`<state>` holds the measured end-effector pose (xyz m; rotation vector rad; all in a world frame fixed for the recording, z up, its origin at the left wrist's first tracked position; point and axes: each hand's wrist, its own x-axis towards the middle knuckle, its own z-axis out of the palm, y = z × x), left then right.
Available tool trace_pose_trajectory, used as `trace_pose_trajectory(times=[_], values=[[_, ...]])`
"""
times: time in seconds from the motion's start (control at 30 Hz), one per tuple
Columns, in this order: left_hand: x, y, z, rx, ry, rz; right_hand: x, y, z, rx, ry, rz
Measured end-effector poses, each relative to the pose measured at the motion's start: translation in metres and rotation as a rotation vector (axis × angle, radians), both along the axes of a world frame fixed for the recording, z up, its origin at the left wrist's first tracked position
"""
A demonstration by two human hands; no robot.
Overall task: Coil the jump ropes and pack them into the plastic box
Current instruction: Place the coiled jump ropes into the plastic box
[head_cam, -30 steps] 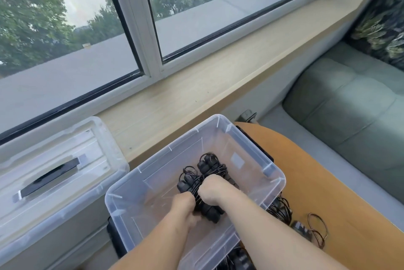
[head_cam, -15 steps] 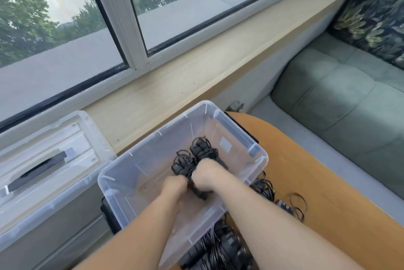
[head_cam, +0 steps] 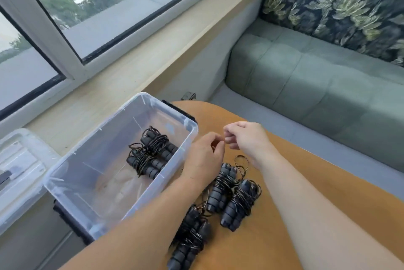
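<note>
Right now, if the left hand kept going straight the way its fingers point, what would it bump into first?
Most likely the right hand: the left hand points its loosely curled fingers up and right at it, with only a small gap between them above the orange wooden table. Depth is unclear, so it might slip past.

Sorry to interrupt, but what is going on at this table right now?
A person is packing coiled jump ropes into a clear plastic box. Two bundles lie inside; three more wait on the wooden table. The left hand and right hand hover above them, holding nothing.
</note>
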<state>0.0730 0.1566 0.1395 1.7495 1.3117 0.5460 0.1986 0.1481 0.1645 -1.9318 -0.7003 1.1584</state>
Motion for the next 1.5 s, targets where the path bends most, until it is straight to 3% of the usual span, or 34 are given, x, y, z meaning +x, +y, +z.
trace_pose_trajectory(times=[0.17,0.3,0.43,0.67,0.9,1.03,1.33,1.5], values=[[0.04,-0.05,-0.038,-0.289,0.326,-0.245,0.033,-0.075,-0.064,-0.162,0.057,-0.34],[0.051,-0.082,-0.075,-0.43,0.515,-0.298,0.025,-0.125,-0.109,-0.368,0.203,-0.501],[0.056,-0.097,-0.089,-0.412,0.571,-0.177,0.013,-0.146,-0.137,-0.465,0.36,-0.497],[0.063,-0.101,-0.08,-0.387,0.589,-0.19,0.008,-0.142,-0.154,-0.418,0.601,-0.642],[0.071,-0.115,-0.066,-0.392,0.382,-0.113,0.028,-0.164,-0.119,-0.344,0.537,-0.746],[0.077,-0.114,-0.034,-0.341,0.182,-0.061,0.035,-0.161,-0.079,-0.189,0.367,-0.739],[-0.009,-0.035,0.07,-0.022,-0.316,0.302,-0.036,-0.046,0.057,0.313,0.092,-0.254],[-0.104,0.021,0.079,-0.168,-0.431,0.662,-0.119,0.036,0.061,0.208,-0.075,0.188]])
